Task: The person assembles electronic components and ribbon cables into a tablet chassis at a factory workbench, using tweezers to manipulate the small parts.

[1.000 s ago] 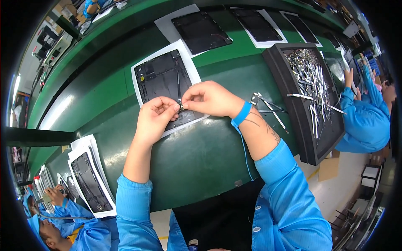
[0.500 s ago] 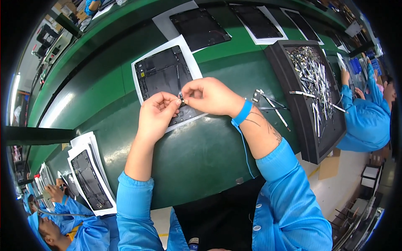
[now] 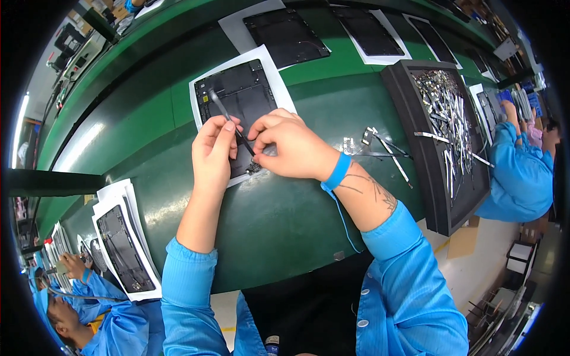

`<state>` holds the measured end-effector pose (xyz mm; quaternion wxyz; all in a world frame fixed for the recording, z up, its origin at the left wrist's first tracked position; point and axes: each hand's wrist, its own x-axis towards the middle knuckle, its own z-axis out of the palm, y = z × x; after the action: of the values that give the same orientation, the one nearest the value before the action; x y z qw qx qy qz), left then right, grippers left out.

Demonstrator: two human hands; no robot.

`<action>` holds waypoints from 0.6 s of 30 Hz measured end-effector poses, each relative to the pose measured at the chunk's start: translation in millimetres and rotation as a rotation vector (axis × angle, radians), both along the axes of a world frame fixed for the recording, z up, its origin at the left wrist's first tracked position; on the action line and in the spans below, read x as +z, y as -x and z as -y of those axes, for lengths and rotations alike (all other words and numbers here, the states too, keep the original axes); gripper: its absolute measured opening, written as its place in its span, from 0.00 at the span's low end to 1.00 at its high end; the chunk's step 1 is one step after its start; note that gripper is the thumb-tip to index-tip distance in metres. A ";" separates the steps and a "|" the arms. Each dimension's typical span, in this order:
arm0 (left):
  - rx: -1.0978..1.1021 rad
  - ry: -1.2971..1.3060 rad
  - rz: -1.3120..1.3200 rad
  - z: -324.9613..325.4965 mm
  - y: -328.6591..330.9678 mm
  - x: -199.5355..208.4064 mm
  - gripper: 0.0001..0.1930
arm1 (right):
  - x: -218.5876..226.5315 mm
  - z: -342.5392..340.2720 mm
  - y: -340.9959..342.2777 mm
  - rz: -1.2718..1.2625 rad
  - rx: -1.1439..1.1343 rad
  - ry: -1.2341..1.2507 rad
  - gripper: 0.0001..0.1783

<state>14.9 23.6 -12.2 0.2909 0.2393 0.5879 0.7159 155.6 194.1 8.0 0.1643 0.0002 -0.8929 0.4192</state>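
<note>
Now lifted, a thin black strip (image 3: 228, 121) is pinched between both hands; black tray (image 3: 409, 113) holds metal strips (image 3: 445, 113).

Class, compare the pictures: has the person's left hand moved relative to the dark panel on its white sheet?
Yes. The left hand now pinches a thin black strip, lifted up over the dark panel, toward its far edge.

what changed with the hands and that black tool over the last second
The left hand now holds a thin black tool raised at a slant, its upper end out over the open black device; earlier that end did not show above the fingers. The right hand has stayed pinched at the device's near edge, next to the tool's lower end. The device on its white sheet and the tray of metal parts look unmoved.
</note>
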 end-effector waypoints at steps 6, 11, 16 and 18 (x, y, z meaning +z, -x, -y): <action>0.105 -0.009 -0.106 -1.3 -6.7 2.8 0.07 | -1.2 -1.1 1.3 -0.014 -0.025 -0.140 0.08; 0.253 0.060 -0.285 1.4 3.5 2.0 0.05 | -5.4 -0.2 2.6 -0.016 -0.021 -0.107 0.09; 0.343 0.227 -0.444 3.9 18.6 2.4 0.08 | -8.3 3.8 4.6 -0.025 -0.041 -0.089 0.09; 0.471 0.295 -0.736 3.7 19.3 6.0 0.10 | -9.1 4.5 4.3 -0.022 -0.063 -0.075 0.10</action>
<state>-4.4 19.9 -6.2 -0.0772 0.2935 0.7861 0.5385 151.4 189.6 -1.1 0.1871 -0.0173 -0.9057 0.3801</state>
